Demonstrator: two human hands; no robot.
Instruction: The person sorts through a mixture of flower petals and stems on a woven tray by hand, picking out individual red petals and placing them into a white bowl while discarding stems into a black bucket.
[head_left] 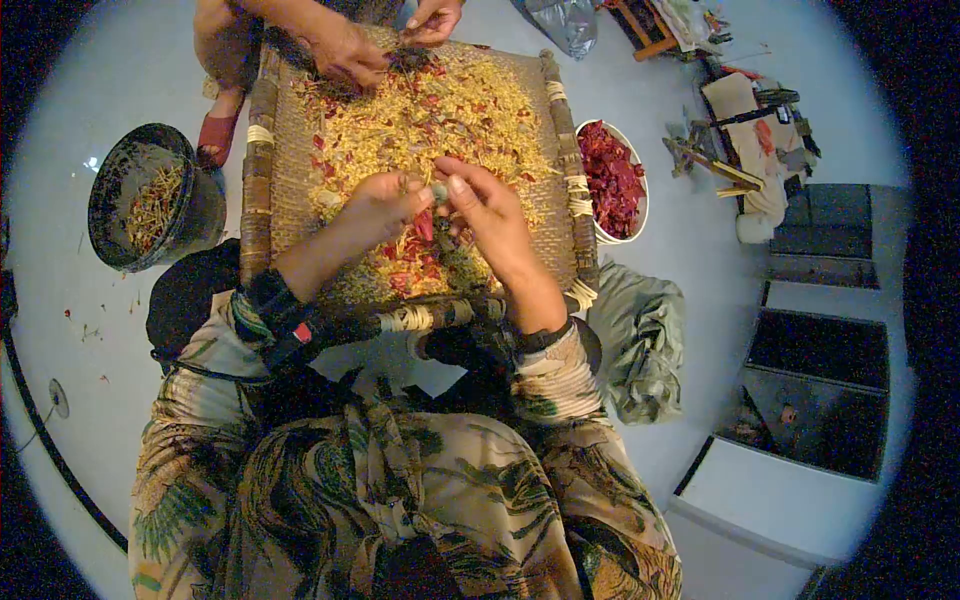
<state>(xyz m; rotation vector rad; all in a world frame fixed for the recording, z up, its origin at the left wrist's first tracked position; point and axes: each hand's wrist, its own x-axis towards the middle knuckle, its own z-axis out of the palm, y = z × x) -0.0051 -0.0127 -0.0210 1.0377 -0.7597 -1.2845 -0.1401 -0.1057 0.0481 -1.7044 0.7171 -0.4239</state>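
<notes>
The left hand (385, 203) is recorded with fingers curled in, pinching one end of a small dried red chilli pod (425, 226). The right hand (492, 215) is closed on the same pod from the other side, fingertips pressed together. The pod is held just above the near half of a flat woven bamboo tray (258, 180) strewn with yellow seeds and red flakes (430, 110). It is judged that the pod is best kept low and opened with a short twist, so that seeds are caught on the tray. A round white bowl of red chilli pieces (644, 195) is noted beside the tray's right edge, and a round black bucket holding stems (205, 220) near its left.
</notes>
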